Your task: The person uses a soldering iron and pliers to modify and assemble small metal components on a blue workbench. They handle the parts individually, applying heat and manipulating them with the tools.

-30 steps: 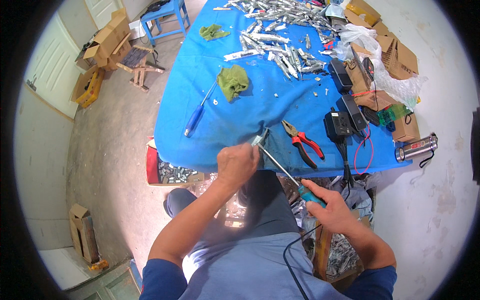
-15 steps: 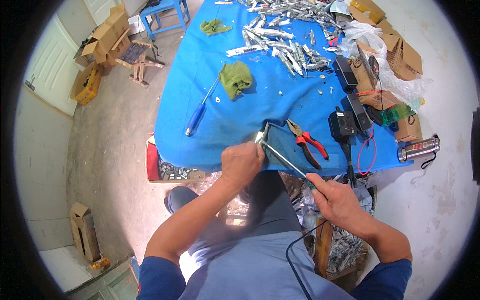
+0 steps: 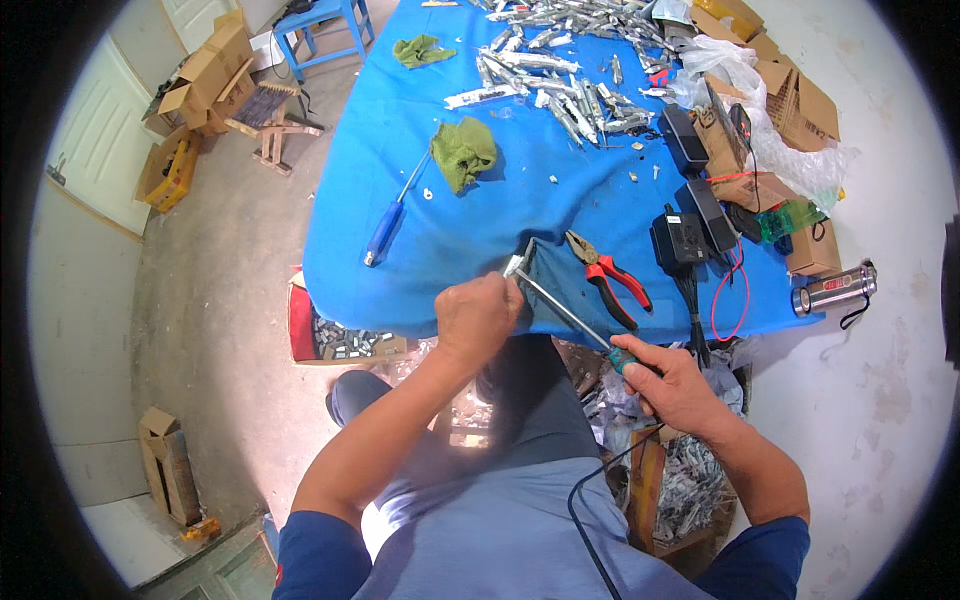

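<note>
At the front edge of the blue-covered table (image 3: 340, 220), my left hand (image 3: 476, 318) is closed around a small silvery metal piece (image 3: 514, 265), whose far end sticks out past the fingers. A narrow dark part (image 3: 530, 247) shows just beyond it. My right hand (image 3: 680, 388) grips a screwdriver (image 3: 572, 318) by its green handle, the shaft slanting up and left. Its tip meets the metal piece beside my left fingers; exact contact is too small to tell. Red-handled pliers (image 3: 610, 278) lie to the right of the piece, jaws pointing away from me.
A blue-handled screwdriver (image 3: 385, 235) and a green cloth (image 3: 464, 155) lie at left. Silvery metal parts (image 3: 570, 90) are heaped at the back. Black adapters (image 3: 680, 240) with cables and a steel flask (image 3: 836, 290) stand right. A box of small parts (image 3: 345, 338) sits below the table's left edge.
The whole view has shifted slightly. My right hand has turned a little on the screwdriver, and more of its green handle shows. My left hand keeps its hold on the metal piece.
</note>
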Motion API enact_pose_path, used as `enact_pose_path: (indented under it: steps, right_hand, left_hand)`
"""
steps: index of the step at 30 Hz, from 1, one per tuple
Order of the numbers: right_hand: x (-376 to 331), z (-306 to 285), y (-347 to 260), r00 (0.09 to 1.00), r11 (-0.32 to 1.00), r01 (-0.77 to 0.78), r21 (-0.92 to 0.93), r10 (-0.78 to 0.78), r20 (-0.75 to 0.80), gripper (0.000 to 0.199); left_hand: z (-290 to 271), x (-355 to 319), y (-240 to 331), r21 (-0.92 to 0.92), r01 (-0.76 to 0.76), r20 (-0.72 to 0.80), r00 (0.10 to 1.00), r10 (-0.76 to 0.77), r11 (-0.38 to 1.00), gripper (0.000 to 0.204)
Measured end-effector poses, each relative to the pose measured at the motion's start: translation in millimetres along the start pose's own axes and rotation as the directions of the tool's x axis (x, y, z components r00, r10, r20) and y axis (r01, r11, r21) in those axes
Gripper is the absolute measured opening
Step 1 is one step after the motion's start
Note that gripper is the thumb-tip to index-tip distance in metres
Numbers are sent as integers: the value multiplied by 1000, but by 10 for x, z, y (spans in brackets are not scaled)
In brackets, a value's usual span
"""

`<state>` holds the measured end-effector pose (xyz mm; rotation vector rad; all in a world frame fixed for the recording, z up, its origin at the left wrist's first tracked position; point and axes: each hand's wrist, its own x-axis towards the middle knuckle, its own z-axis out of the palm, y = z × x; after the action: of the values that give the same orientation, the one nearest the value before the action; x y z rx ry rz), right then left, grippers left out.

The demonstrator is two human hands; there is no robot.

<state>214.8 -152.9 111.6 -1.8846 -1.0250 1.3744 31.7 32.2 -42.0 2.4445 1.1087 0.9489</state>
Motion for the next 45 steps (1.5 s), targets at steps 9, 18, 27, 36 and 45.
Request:
enact_pose_path:
  steps: [9,18,27,36,45]
  right_hand:
    - [87,-91,-103,948,823,260,-504,-316,-27,35]
    - [26,5,-612,954,324,200,-925,-279,109,32]
    - [147,-158,-438,985,870,170,-463,-168,46,35]
    - [130,-343,-455,991,986,-74,-147,90,103,45]
    - [191,-360,-285,984,990,-142,3,140,107,43]
  left_hand:
    - [-7,21,-29,31,-12,-7,1000,12,999,29]
    - [-229,110,173,57,89,-13,996,-88,994,30]
    - [-270,115,192,37,120,-35,992,-119,992,32]
    - [-271,113,169,83,89,-3,996,-89,993,31]
    - [-281,116,169,39,77,0,997,-77,996,29]
